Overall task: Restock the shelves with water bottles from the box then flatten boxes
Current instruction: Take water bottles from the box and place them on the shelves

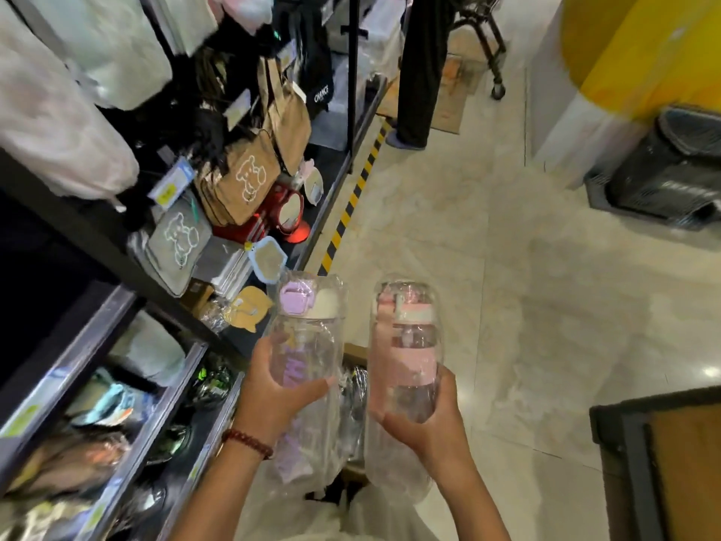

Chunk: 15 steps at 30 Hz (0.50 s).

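My left hand grips a clear water bottle with a purple and white lid, wrapped in a clear plastic bag. My right hand grips a second bagged clear bottle with a pink lid and pink band. Both bottles stand upright in front of me, side by side and apart. Between and below them shows part of a cardboard box with more wrapped items inside; most of it is hidden behind the bottles. The black shelves run along my left.
The shelves hold tote bags, mirrors, pouches and wrapped goods. A yellow-black strip marks the shelf base on the tiled floor. A person's dark-trousered legs stand ahead. Stacked black baskets sit right; a dark stand is near right.
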### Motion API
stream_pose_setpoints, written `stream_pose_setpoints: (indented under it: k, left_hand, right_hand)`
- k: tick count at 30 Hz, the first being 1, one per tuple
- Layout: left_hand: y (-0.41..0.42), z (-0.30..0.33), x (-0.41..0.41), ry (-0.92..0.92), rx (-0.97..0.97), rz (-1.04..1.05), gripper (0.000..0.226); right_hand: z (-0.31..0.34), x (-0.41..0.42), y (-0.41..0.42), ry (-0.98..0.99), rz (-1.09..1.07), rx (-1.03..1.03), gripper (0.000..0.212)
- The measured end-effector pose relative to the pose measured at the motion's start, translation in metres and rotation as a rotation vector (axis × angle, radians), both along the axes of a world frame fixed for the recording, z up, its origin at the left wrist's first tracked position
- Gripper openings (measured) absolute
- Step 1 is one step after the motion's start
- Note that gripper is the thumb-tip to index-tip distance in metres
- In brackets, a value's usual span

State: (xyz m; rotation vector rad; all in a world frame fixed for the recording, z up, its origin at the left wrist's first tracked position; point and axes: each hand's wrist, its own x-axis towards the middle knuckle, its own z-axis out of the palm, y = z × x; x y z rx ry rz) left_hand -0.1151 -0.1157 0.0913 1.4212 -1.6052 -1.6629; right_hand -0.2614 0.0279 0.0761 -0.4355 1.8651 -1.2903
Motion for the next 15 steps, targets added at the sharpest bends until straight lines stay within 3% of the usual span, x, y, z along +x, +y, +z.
stream_pose_setpoints:
  k: [7,12,15]
  left_hand:
    - [0.014,0.037,0.014,0.106,-0.110,0.204,0.097]
    - [0.040,0.052,0.020,0.124,-0.165,0.384,0.073]
    - [0.061,0.054,0.029,0.131,-0.185,0.475,0.070]
  right_hand:
    - [0.035,-0.020,-0.009,0.077,0.127,-0.138,0.104]
    - [0.040,-0.029,-0.003,0.143,0.232,-0.169,0.106]
    - [0.037,-0.028,-0.004,0.153,0.311,-0.187,0.102]
